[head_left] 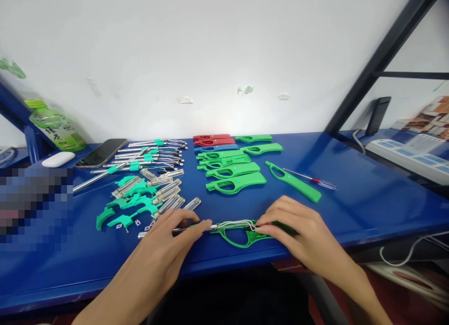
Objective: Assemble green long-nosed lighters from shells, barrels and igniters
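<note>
A green lighter handle shell [235, 243] lies with its hollow side up near the table's front edge. My left hand [171, 250] is closed on a metal lighter tube [213, 227], which runs into the shell's narrow end. White wires [234, 223] lead from the tube along the shell. With thumb and fingers pinched, my right hand [298, 231] grips the wires at the wide end of the shell. Its fingers hide the wire ends and part of the shell.
Spare metal tubes [135, 156], clear fuel tanks [171, 192] and teal triggers [140, 201] lie to the left. Behind my hands are green handles [242, 181], red handles [214, 141] and a screwdriver [324, 183]. A phone [101, 153] and bottle [56, 126] are at the back left.
</note>
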Demonstrator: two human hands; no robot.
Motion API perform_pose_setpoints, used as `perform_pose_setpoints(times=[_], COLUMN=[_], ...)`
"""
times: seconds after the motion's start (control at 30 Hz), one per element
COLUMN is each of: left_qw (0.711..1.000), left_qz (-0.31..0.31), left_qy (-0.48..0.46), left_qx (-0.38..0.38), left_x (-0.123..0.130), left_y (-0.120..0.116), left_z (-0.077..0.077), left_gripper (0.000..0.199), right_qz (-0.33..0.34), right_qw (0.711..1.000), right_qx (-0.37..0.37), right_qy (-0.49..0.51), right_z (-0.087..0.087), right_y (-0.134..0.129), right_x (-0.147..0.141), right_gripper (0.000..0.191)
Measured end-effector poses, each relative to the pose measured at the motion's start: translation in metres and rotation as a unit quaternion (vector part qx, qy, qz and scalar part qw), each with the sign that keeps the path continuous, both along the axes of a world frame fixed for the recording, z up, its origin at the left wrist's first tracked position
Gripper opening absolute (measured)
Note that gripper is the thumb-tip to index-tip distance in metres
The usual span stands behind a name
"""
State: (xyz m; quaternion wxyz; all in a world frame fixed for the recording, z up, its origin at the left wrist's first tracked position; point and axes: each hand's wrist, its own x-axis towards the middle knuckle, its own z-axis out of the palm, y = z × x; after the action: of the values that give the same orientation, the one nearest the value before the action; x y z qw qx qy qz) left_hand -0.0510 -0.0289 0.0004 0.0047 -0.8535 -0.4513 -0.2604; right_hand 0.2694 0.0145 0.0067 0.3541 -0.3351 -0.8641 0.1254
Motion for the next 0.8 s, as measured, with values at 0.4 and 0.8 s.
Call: perform_pose_setpoints(times=[0.4,0.8], left_qw=[1.0,0.999], left_qz=[-0.002,-0.011], left_qy=[0.026,0.036], left_qx=[0.01,0.001], left_x=[-0.0016,-0.0012], left_y=[-0.0008,-0.004], left_z=[-0.0016,0.0005], left_gripper=[0.053,0.057], right_qz=[0.013,0.006], right_qw=[0.998,0.998], right_qx=[0.064,0.07], right_qy=[0.006,-0.009], right_z=[-0.0016,-0.0012], right_y=[-0.0025,-0.005], right_x=[-0.0012,-0.0001], right_gripper=[0.005,0.004])
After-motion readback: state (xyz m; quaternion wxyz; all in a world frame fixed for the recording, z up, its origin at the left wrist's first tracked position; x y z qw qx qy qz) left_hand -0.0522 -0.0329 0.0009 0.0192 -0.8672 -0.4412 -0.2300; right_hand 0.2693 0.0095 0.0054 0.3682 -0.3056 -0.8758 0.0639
